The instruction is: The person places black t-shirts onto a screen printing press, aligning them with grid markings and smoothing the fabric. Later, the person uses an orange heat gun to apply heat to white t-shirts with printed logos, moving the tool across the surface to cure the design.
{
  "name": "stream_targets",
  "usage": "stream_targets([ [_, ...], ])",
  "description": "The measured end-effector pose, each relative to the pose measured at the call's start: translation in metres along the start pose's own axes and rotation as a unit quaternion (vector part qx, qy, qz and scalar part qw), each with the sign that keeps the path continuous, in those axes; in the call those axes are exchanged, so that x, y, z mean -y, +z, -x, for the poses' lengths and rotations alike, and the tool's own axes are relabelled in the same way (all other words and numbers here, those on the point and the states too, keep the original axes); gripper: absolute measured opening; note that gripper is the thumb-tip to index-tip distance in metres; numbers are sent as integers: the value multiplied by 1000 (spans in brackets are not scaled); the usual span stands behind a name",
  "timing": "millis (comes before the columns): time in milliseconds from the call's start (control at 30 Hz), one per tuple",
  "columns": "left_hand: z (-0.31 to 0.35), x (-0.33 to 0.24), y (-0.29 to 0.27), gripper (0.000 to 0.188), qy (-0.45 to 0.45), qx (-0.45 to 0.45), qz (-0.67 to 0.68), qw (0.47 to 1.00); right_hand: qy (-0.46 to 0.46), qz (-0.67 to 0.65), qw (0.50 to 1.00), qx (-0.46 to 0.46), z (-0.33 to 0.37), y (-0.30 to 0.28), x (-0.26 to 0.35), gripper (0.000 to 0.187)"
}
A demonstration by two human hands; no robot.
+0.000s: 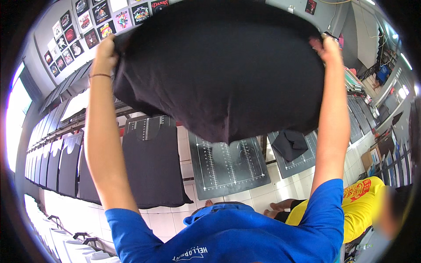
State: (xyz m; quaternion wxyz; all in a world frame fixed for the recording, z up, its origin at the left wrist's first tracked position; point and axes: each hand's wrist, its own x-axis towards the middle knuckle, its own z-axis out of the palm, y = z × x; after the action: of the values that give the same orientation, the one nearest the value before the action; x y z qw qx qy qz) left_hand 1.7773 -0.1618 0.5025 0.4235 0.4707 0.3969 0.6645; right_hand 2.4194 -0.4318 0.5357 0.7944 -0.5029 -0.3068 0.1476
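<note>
A large black T-shirt (223, 70) is held up and spread wide in front of me at arm's length. At its upper left edge my left hand (106, 51) is closed on the fabric. My right hand (328, 49) grips the opposite edge, its fingers partly hidden and slightly blurred. The shirt's lower edge sags above a dark printing board (230, 168) marked with white rulers and grid lines. On the board to the left lies another black T-shirt (153, 166), smoothed flat. A folded black cloth (290, 145) rests on the board to the right.
More boards with dark shirts (69, 168) run along the rack at left. Close by on my right is a person in a yellow shirt (357, 199). Printed sample squares (101, 12) cover the far wall. White floor tiles (164, 221) show below.
</note>
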Motion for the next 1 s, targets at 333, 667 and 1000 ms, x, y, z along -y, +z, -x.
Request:
stream_targets([
  [333,132,-28,-62,31,254,3,-32,967,-202,-181,962,4,77,-42,17,15],
  [667,442,37,-143,44,-151,-293,10,944,157,-16,980,-123,380,-240,-38,63],
  [1000,585,241,-239,19,-183,16,-494,850,131,252,879,-384,491,-297,-280,31],
])
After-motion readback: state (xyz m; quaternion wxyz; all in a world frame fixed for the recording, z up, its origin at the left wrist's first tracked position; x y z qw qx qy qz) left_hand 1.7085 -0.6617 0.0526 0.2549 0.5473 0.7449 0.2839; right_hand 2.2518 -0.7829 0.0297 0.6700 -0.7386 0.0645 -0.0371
